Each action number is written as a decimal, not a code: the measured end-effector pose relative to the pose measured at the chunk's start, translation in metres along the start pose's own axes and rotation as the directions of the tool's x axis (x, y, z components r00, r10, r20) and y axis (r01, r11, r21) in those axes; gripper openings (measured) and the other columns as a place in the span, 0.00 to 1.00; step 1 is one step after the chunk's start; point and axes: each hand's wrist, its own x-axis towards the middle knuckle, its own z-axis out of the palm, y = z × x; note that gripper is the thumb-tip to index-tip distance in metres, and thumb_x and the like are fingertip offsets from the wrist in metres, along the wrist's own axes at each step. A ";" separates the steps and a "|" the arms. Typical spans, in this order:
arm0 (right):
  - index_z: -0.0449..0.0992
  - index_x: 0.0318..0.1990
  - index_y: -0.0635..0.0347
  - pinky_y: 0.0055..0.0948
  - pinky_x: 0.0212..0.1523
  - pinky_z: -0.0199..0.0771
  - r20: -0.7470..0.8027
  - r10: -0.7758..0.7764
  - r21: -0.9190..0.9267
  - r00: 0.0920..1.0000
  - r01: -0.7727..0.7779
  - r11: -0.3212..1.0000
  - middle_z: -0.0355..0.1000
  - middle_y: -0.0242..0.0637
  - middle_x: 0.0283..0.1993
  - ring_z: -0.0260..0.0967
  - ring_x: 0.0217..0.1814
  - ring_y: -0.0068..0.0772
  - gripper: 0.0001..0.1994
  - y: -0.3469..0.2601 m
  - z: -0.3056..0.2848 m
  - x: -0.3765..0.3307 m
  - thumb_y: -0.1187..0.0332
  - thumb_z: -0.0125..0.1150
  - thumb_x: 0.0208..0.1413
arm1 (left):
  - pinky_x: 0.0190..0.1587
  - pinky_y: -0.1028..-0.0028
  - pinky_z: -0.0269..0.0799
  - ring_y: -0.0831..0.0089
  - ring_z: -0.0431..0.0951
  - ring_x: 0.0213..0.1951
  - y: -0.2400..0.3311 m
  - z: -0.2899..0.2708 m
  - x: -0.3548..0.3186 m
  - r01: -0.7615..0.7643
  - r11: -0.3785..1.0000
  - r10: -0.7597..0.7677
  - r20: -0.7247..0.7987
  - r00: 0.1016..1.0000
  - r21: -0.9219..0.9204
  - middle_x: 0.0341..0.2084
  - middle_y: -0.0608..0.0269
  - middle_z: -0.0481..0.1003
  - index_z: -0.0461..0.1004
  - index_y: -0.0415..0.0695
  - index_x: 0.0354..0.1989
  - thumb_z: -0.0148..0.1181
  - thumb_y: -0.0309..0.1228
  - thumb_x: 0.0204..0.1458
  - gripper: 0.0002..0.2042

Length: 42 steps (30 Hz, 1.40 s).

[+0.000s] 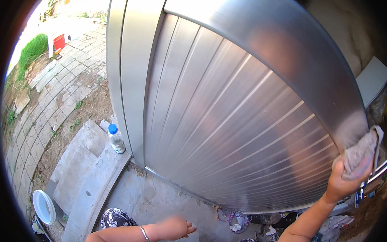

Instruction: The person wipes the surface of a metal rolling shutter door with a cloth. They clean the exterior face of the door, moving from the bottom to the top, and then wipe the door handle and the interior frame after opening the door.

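Note:
My right hand (pixel 347 181) grips a greyish-beige cloth (pixel 360 155) and presses it to the right edge of a brushed metal door (pixel 240 119). The door has a smooth frame and a ribbed panel, and it fills the middle of the view. Just right of the cloth, a curved shiny handle (pixel 384 163) sticks out. Low in the view, over my lap, my left hand (pixel 176 228) hangs apart from the door with a silver bracelet on its wrist. Its back is slightly blurred; the fingers extend loosely to the right, with nothing seen in them.
A clear bottle with a blue cap (pixel 116 138) stands on the concrete step by the door frame. A white bucket (pixel 44 206) is at the lower left. Tangled purple string (pixel 235 220) and litter lie below the door. Outside are paving (pixel 58 89) and a red bucket (pixel 59 41).

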 end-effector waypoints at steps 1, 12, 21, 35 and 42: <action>0.53 0.63 0.72 0.45 0.58 0.67 0.058 0.016 -0.167 0.998 -0.006 0.986 0.57 0.56 0.60 0.61 0.62 0.54 0.35 0.004 -0.009 -0.005 0.60 0.58 0.52 | 0.45 0.66 0.69 0.64 0.75 0.43 0.003 -0.007 -0.002 0.031 0.999 -0.031 0.025 0.999 -0.021 0.40 0.61 0.73 0.65 0.46 0.57 0.51 0.41 0.56 0.21; 0.40 0.63 0.78 0.53 0.52 0.71 0.341 0.106 -0.209 0.934 -0.034 0.977 0.53 0.65 0.59 0.65 0.55 0.64 0.43 0.008 -0.016 0.008 0.58 0.58 0.51 | 0.40 0.58 0.72 0.55 0.76 0.39 0.010 -0.020 0.025 0.146 0.972 -0.152 -0.022 0.988 -0.182 0.38 0.57 0.76 0.71 0.50 0.52 0.57 0.41 0.53 0.19; 0.54 0.59 0.72 0.58 0.55 0.62 0.467 -0.178 0.077 0.866 0.160 0.984 0.63 0.58 0.54 0.64 0.55 0.65 0.33 -0.034 -0.003 0.081 0.65 0.57 0.48 | 0.45 0.62 0.70 0.63 0.77 0.43 0.054 0.023 0.015 0.327 0.890 -0.328 0.053 0.943 -0.318 0.40 0.64 0.76 0.71 0.52 0.51 0.55 0.43 0.53 0.18; 0.72 0.50 0.64 0.47 0.52 0.62 0.366 -0.332 0.530 0.869 0.099 0.842 0.70 0.47 0.49 0.61 0.55 0.43 0.18 -0.182 0.076 0.215 0.62 0.56 0.55 | 0.38 0.60 0.73 0.56 0.77 0.35 0.195 -0.037 -0.085 0.492 0.650 -0.748 -0.371 0.551 -0.579 0.32 0.56 0.77 0.75 0.50 0.44 0.59 0.34 0.48 0.13; 0.70 0.48 0.62 0.38 0.46 0.62 0.491 -0.406 0.515 0.770 0.119 0.849 0.68 0.43 0.46 0.60 0.50 0.41 0.17 -0.190 0.074 0.253 0.65 0.53 0.50 | 0.39 0.57 0.72 0.51 0.75 0.36 0.210 -0.123 -0.105 0.586 0.586 -0.783 -0.207 0.587 -0.560 0.35 0.49 0.75 0.73 0.50 0.49 0.58 0.33 0.51 0.15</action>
